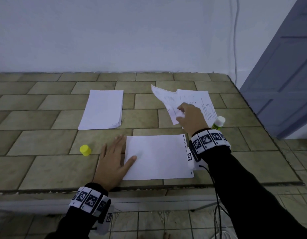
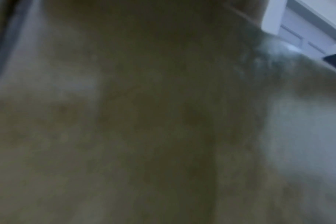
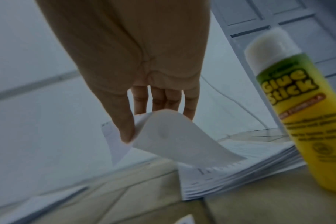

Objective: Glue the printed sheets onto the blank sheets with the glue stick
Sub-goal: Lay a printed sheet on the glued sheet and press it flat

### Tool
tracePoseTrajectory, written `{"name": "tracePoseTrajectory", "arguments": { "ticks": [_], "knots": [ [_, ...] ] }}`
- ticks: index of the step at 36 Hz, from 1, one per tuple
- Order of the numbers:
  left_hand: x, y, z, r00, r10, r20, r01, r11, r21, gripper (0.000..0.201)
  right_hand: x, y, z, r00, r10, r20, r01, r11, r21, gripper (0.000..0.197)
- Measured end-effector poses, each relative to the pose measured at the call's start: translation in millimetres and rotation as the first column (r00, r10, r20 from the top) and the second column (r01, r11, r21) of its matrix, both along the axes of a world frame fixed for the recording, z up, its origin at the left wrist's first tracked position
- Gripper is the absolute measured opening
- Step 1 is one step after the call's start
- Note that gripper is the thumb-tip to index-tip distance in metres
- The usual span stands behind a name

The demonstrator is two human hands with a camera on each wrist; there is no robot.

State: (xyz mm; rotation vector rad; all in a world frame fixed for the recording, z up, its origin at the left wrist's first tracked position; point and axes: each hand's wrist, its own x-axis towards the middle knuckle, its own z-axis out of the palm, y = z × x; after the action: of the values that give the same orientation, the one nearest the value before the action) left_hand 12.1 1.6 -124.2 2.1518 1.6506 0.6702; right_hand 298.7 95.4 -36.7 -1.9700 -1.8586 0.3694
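Left hand lay flat and spread on the tiled table, fingers straight and pointing away toward the wall, thumb tip resting on the left edge of the blank sheet; nothing grasped. Right hand reached over the far right of the table, thumb and fingers pinching the near corner of one printed sheet, seen in the right wrist view as thumb on top and the paper curling under it. From there, largest down: stack of plain white sheets at far centre-left, long axis running away from the person, slightly skewed. Blank sheet in front of the person lay flat, long axis left to right, with a strip of another sheet showing past its right edge. Stack of printed sheets sat at far right, long axis running away and tilted a little to the right. Lifted printed sheet rose off that stack, free end up and pointing far-left, bent where pinched. Glue stick stood upright just beside the near right corner of the printed stack, uncapped, white end up, close to the right wrist. Yellow cap stood apart on the table, left of the left hand. Left wrist view too blurred to read.
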Motion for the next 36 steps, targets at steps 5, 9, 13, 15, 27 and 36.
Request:
{"name": "tracePoseTrajectory", "arguments": {
  "ticks": [5, 9, 13, 15, 27, 36],
  "knots": [
    [0.4, -1.6, 11.9, 0.914, 0.100, 0.394, -0.101, 0.995, -0.020, 0.072, -7.7, -37.9, 12.4, 0.952, 0.237, -0.194, -0.232, 0.971, 0.049, 0.029],
    [1.5, 0.2, 32.2, 0.755, 0.123, 0.645, -0.075, 0.992, -0.102, 0.056, -9.1, -64.0, 12.1, 0.890, 0.401, -0.216, -0.400, 0.915, 0.047, 0.024],
    [8.5, 14.1, 55.3, 0.533, 0.319, 0.784, -0.032, 0.933, -0.358, 0.039, -3.9, -79.9, 6.0, 0.855, 0.466, -0.228, -0.463, 0.884, 0.070, 0.022],
    [6.9, 17.7, 59.4, 0.545, 0.347, 0.763, -0.001, 0.910, -0.414, 0.034, -1.0, -85.1, 0.5, 0.855, 0.470, -0.219, -0.464, 0.882, 0.081, 0.022],
    [9.8, 9.5, 56.0, 0.599, 0.200, 0.776, 0.240, 0.879, -0.412, 0.049, 16.0, -97.1, -15.0, 0.911, 0.329, -0.248, -0.327, 0.944, 0.052, 0.035],
    [9.7, 9.9, 54.0, 0.610, 0.232, 0.758, 0.202, 0.879, -0.432, 0.046, 18.7, -96.8, -13.3, 0.846, 0.087, -0.526, -0.085, 0.996, 0.029, 0.016]
  ]
}}
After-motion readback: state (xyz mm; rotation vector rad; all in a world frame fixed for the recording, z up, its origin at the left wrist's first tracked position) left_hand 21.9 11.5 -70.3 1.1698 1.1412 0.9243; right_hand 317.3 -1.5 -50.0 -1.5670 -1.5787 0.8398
